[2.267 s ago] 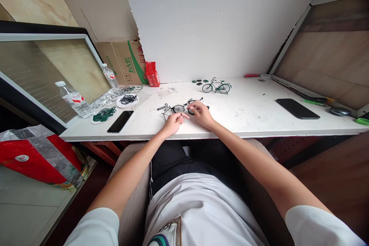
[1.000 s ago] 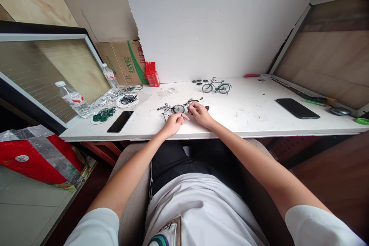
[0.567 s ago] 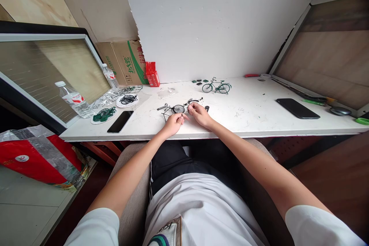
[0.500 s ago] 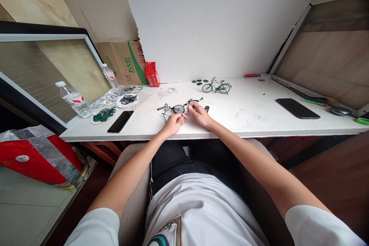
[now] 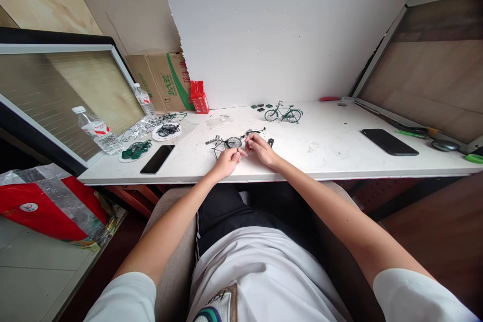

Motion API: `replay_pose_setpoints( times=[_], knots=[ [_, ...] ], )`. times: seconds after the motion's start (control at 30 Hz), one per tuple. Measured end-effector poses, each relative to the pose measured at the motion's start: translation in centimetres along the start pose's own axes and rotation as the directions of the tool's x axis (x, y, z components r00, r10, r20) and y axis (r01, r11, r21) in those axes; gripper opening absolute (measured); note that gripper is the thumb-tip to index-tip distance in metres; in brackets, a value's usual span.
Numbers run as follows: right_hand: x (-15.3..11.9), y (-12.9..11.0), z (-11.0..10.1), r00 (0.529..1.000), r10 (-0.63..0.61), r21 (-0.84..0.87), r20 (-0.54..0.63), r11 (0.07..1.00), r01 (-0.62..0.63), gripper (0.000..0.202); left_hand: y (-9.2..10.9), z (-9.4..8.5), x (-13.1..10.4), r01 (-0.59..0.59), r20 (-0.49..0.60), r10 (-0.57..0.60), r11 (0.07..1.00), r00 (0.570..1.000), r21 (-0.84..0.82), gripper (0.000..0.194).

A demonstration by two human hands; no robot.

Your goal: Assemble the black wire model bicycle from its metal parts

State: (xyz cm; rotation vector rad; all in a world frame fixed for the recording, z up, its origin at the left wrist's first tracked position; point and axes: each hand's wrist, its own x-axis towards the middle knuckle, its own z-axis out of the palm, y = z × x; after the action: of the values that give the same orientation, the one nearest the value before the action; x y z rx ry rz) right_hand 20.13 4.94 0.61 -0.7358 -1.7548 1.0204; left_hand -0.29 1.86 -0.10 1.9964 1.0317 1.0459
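Note:
Near the front edge of the white table, my left hand (image 5: 228,162) is closed round part of a black model bicycle (image 5: 233,143), whose wheel and thin frame stick out above and left of the fingers. Just to its right is my right hand (image 5: 260,150), its fingertips pinched close to the left fingers; what they hold is too small to name. Small black parts (image 5: 255,132) lie behind the right hand, and a small dark piece (image 5: 270,142) is beside it. A finished green model bicycle (image 5: 283,112) stands upright farther back.
White table (image 5: 320,161). At left are a phone (image 5: 157,159), green parts (image 5: 136,149), a round plate of black parts (image 5: 166,132), two bottles (image 5: 98,132) and a red box (image 5: 199,97). At right are another phone (image 5: 390,142) and a mouse (image 5: 446,145). A white board (image 5: 294,35) stands behind.
The fingers of both hands have shifted very slightly near each other. The bicycles and the other things on the table have stayed in place.

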Motion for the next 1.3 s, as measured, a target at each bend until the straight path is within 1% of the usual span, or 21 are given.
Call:
replay_pose_setpoints(
  times=[0.23, 0.4, 0.57, 0.7, 0.8, 0.9, 1.07, 1.3],
  knots=[
    [0.1, 0.4, 0.0, 1.000, -0.020, -0.034, 0.021, 0.999, 0.021, 0.037, 0.1, 0.0, 0.0, -0.009, -0.002, 0.009, 1.000, 1.000, 0.008, 0.034],
    [0.1, -0.1, 0.1, 0.999, -0.051, -0.093, -0.008, 0.994, 0.050, 0.039, 0.1, 0.0, 0.0, 0.002, 0.002, -0.002, 1.000, 1.000, 0.002, 0.034],
    [0.0, -0.6, 0.1, 0.999, -0.035, -0.157, -0.019, 0.987, 0.032, 0.046, -0.1, 0.0, 0.0, 0.003, 0.004, -0.003, 1.000, 1.000, 0.005, 0.034],
    [-0.1, -0.4, 0.2, 1.000, -0.016, -0.139, -0.027, 0.990, 0.012, 0.040, -0.2, 0.0, 0.0, 0.008, 0.013, -0.008, 1.000, 1.000, 0.003, 0.034],
    [-0.1, -0.1, 0.2, 0.999, -0.005, -0.080, -0.037, 0.997, 0.002, 0.034, -0.2, 0.0, 0.0, 0.007, 0.017, -0.007, 1.000, 1.000, 0.002, 0.034],
    [-0.1, 0.1, 0.2, 1.000, -0.009, -0.039, -0.024, 0.999, 0.008, 0.031, -0.1, 0.0, 0.0, -0.002, 0.017, 0.002, 1.000, 1.000, 0.015, 0.034],
    [-0.3, -0.1, 0.2, 1.000, -0.019, -0.069, -0.009, 0.997, 0.019, 0.031, 0.0, 0.0, 0.0, -0.002, 0.008, 0.002, 1.000, 1.000, 0.023, 0.034],
    [-0.2, -0.2, 0.2, 1.000, -0.011, -0.111, -0.010, 0.994, 0.010, 0.038, 0.1, 0.0, -0.1, -0.005, 0.013, 0.005, 1.000, 1.000, 0.027, 0.034]
  ],
)
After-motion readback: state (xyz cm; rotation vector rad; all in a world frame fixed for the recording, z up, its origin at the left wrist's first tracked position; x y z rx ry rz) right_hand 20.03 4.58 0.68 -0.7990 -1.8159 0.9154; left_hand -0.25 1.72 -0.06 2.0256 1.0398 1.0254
